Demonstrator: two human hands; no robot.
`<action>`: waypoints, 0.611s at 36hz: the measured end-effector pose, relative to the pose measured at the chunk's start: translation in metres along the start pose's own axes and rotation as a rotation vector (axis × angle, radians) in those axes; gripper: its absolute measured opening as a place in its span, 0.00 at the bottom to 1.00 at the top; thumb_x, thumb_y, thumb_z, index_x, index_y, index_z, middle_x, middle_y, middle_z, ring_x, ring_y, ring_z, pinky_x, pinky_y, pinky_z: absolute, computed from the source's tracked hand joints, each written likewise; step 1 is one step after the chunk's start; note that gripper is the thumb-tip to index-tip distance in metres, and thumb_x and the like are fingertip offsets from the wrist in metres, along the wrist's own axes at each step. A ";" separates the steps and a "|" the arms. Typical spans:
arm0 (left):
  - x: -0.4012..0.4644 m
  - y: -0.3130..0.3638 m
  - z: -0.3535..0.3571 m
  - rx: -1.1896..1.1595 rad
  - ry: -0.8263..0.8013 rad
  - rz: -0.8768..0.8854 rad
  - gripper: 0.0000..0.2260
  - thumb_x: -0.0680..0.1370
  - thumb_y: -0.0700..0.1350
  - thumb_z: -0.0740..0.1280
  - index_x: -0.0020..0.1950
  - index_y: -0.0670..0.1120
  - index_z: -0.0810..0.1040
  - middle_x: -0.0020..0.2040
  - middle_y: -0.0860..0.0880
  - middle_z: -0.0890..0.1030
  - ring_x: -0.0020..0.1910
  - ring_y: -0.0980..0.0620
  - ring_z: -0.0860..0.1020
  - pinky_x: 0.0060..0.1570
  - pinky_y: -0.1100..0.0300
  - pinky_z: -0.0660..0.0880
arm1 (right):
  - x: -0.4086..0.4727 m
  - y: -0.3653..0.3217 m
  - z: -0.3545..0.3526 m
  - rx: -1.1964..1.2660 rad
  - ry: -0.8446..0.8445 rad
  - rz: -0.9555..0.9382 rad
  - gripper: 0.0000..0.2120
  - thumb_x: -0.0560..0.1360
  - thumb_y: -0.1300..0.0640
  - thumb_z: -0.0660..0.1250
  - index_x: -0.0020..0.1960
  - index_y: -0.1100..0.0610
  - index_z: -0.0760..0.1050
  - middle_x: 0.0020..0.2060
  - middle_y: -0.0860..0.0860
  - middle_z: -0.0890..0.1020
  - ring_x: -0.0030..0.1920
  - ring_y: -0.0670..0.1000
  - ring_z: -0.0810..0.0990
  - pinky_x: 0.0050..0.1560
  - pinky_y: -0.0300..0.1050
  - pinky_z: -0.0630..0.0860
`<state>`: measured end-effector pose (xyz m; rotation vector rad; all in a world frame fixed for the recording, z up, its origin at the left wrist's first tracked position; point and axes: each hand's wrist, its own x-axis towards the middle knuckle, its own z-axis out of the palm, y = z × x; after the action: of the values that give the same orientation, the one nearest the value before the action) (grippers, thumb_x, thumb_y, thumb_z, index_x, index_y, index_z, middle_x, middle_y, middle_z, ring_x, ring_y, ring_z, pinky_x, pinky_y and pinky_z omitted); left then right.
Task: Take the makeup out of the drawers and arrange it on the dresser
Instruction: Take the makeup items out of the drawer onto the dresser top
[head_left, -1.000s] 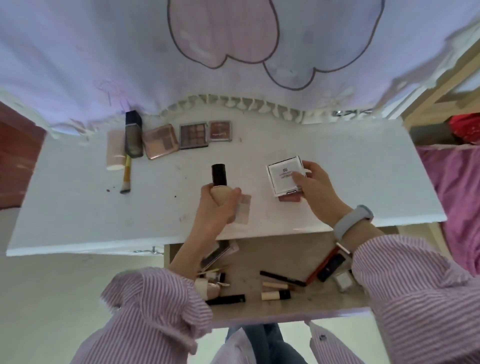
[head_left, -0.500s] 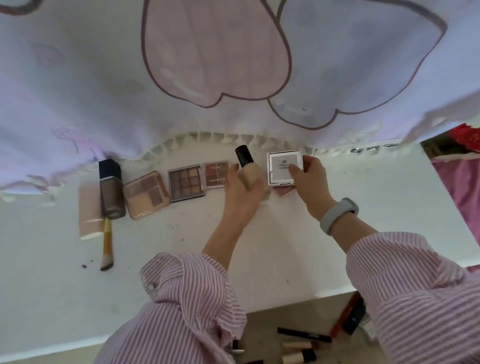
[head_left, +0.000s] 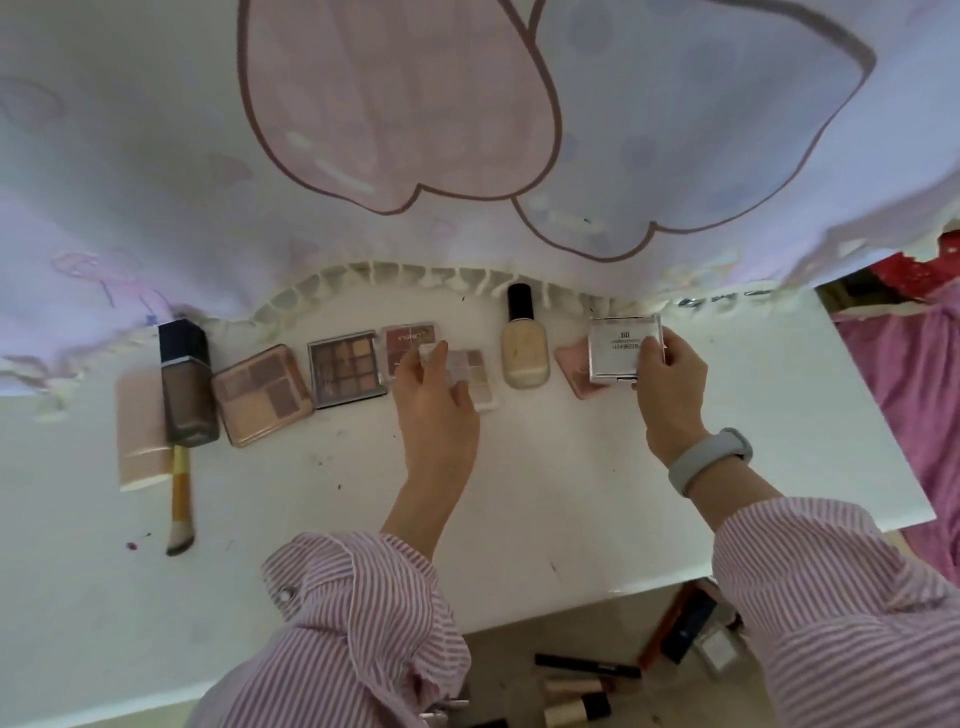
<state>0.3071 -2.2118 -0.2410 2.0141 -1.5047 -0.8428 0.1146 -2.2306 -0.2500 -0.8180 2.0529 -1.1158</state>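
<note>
White worktop (head_left: 519, 493) carries a row of makeup along its rear edge, below a hanging printed cloth (head_left: 467, 130). From the left: a pale pink tube (head_left: 137, 431) lying flat; a dark square-capped foundation bottle (head_left: 186, 384) overlapping it; a yellow-handled brush (head_left: 181, 499) below the bottle; a rose-gold palette (head_left: 262, 396); a dark nine-pan eyeshadow palette (head_left: 347, 368); a reddish blush compact (head_left: 408, 343).

Left hand (head_left: 436, 410): grip pinching a small clear-cased palette (head_left: 475, 379), just beside the blush compact and resting on or close above the worktop; contact cannot be confirmed.

A cream foundation bottle (head_left: 523, 348) with black cap lies flat, untouched, between the two hands.

Right hand (head_left: 670, 384): grip pinching a white square compact (head_left: 621, 349) at its right edge, held over a pink compact (head_left: 574, 371) lying beneath. A grey wristband (head_left: 709, 460) is on this wrist.

Open drawer (head_left: 519, 654) at the lower edge holds further pencils and tubes.
</note>
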 end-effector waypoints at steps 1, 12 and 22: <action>-0.001 -0.002 0.002 0.071 0.011 0.022 0.21 0.79 0.38 0.60 0.72 0.43 0.64 0.74 0.40 0.58 0.72 0.42 0.58 0.68 0.56 0.57 | 0.003 0.000 -0.001 0.013 0.031 0.011 0.13 0.78 0.59 0.57 0.59 0.61 0.73 0.46 0.55 0.78 0.46 0.54 0.76 0.46 0.48 0.75; -0.008 -0.005 0.021 0.373 0.066 0.054 0.20 0.80 0.47 0.58 0.72 0.48 0.64 0.76 0.44 0.56 0.72 0.40 0.55 0.63 0.44 0.56 | 0.008 0.014 -0.021 -0.109 0.085 -0.049 0.15 0.78 0.61 0.59 0.63 0.64 0.68 0.55 0.55 0.75 0.56 0.54 0.73 0.56 0.42 0.68; -0.066 0.000 0.030 0.229 0.211 0.137 0.17 0.76 0.44 0.60 0.66 0.46 0.72 0.71 0.42 0.65 0.71 0.40 0.59 0.65 0.43 0.56 | -0.005 0.026 -0.055 -0.272 -0.106 -0.235 0.19 0.79 0.63 0.57 0.69 0.63 0.64 0.68 0.57 0.69 0.68 0.55 0.67 0.65 0.39 0.60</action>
<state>0.2720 -2.1486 -0.2499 2.0561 -1.6538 -0.4047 0.0696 -2.1902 -0.2482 -1.2532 2.0855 -0.9004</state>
